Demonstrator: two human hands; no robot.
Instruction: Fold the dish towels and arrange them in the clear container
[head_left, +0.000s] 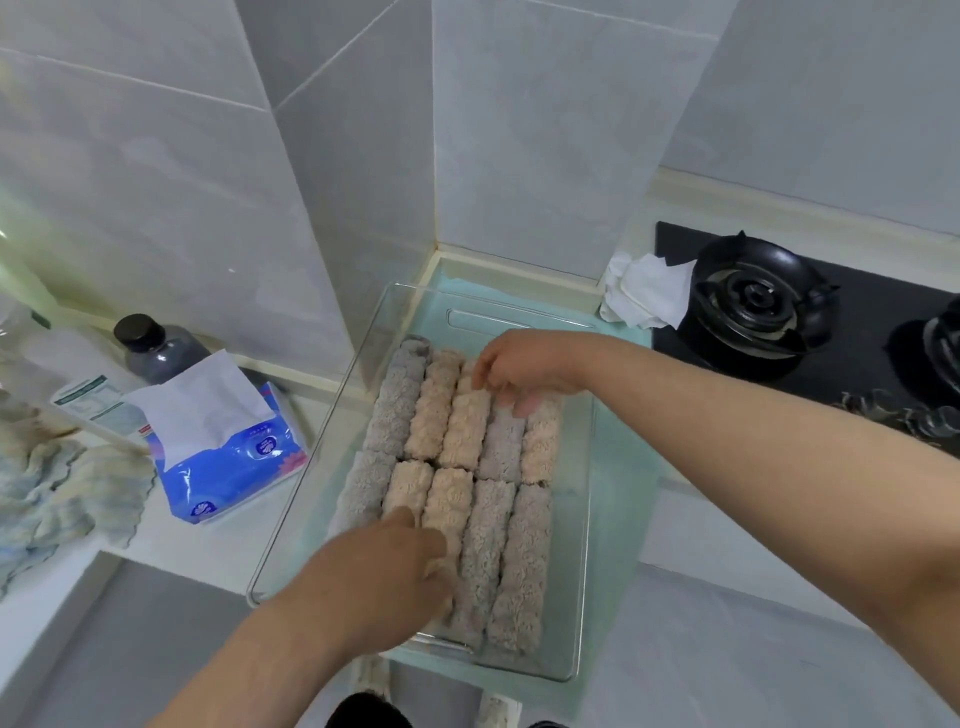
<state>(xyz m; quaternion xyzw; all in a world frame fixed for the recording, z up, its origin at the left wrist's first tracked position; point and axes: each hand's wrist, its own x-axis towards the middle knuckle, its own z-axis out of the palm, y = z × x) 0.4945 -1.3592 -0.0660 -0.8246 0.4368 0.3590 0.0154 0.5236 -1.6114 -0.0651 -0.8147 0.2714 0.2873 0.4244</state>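
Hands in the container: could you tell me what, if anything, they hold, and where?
Left hand rests on near-row rolled towels, holding nothing; whether the right hand grips the far row's far ends cannot be told.

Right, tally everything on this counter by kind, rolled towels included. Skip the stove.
Rolled dish towels in the container: 10
Clear container: 1
Loose towel at the left: 1
Tissue pack: 1
Dark-capped bottle: 1
Crumpled white cloth by the stove: 1
Total: 15
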